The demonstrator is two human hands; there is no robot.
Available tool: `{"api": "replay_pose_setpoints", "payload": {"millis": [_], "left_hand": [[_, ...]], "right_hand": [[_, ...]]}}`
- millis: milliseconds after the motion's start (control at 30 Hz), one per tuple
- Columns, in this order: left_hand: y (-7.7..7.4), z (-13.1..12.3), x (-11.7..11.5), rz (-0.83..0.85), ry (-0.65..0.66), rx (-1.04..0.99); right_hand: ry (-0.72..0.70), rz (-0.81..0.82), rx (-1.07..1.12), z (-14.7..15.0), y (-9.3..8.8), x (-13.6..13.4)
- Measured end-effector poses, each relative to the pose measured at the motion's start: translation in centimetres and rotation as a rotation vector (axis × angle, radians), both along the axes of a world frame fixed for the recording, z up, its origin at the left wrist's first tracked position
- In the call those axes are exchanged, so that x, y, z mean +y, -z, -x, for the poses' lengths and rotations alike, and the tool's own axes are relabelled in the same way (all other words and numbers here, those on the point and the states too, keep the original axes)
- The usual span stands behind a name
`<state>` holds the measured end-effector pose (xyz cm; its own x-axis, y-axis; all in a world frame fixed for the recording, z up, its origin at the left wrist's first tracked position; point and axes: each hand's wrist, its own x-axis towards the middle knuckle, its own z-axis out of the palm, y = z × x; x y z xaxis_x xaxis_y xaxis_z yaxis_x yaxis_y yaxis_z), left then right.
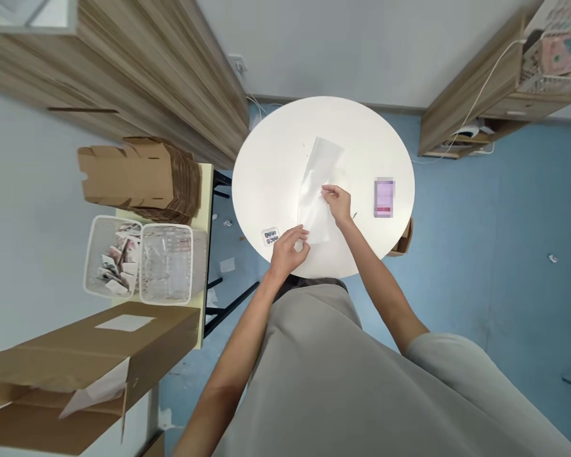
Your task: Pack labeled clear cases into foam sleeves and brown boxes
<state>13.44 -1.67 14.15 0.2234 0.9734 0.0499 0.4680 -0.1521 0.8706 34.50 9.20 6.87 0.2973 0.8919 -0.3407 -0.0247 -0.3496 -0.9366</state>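
A long white plastic bag (pixel 320 181) lies flat on the round white table (pixel 271 158), running from the centre toward me. My left hand (pixel 290 246) is at the bag's near end, fingers curled and pinching its corner. My right hand (pixel 337 202) rests on the bag's middle right edge, fingers pinched on the film. A small printed label (pixel 270 237) lies on the table just left of my left hand.
A pink-and-white blurred card (pixel 384 197) lies at the table's right. Left of the table a side table holds stacked flat cardboard boxes (pixel 143 174) and two clear bins (pixel 140 260). A long open carton (pixel 76 374) sits lower left. Wooden shelves (pixel 476 108) stand at right.
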Motion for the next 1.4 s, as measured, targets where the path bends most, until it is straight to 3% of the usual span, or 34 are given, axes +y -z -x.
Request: {"api": "replay_pose_setpoints", "payload": {"millis": [133,267,367,500,700,867,1000,1100,1233,1400], "left_hand": [[4.6,-1.5,-0.3,0.231,-0.025,0.048],[8.0,-1.8,-0.1,0.373,-0.041,0.098],[9.8,-1.8,0.1,0.451,-0.062,0.070],[11.2,-1.6,0.2,0.515,-0.107,-0.067],[12.4,-1.4,-0.3,0.594,-0.293,-0.164],[12.6,-1.8,-0.6,0.691,-0.421,-0.287],[12.3,-2.2,-0.9,0.750,-0.473,-0.419],[12.3,-2.3,-1.0,0.804,-0.619,-0.564],[12.3,-1.6,-0.8,0.904,-0.773,-0.799],[12.1,-0.9,-0.9,0.890,-0.796,-0.861]], "right_hand": [[-0.008,0.169,-0.059,-0.5,4.9,0.1],[-0.038,0.298,-0.108,-0.2,8.2,0.1],[-0.071,0.310,-0.131,0.2,9.4,-0.2],[-0.093,0.300,-0.138,0.4,9.5,-1.7],[-0.165,0.394,-0.201,0.3,8.5,-5.5],[-0.171,0.416,-0.183,0.2,8.4,-8.1],[-0.131,0.390,-0.025,0.5,8.6,-8.8],[-0.054,0.401,0.040,0.4,8.5,-8.8],[-0.098,0.390,-0.082,-0.5,7.8,-8.7],[-0.187,0.299,-0.439,-0.7,5.7,-8.2]]}}
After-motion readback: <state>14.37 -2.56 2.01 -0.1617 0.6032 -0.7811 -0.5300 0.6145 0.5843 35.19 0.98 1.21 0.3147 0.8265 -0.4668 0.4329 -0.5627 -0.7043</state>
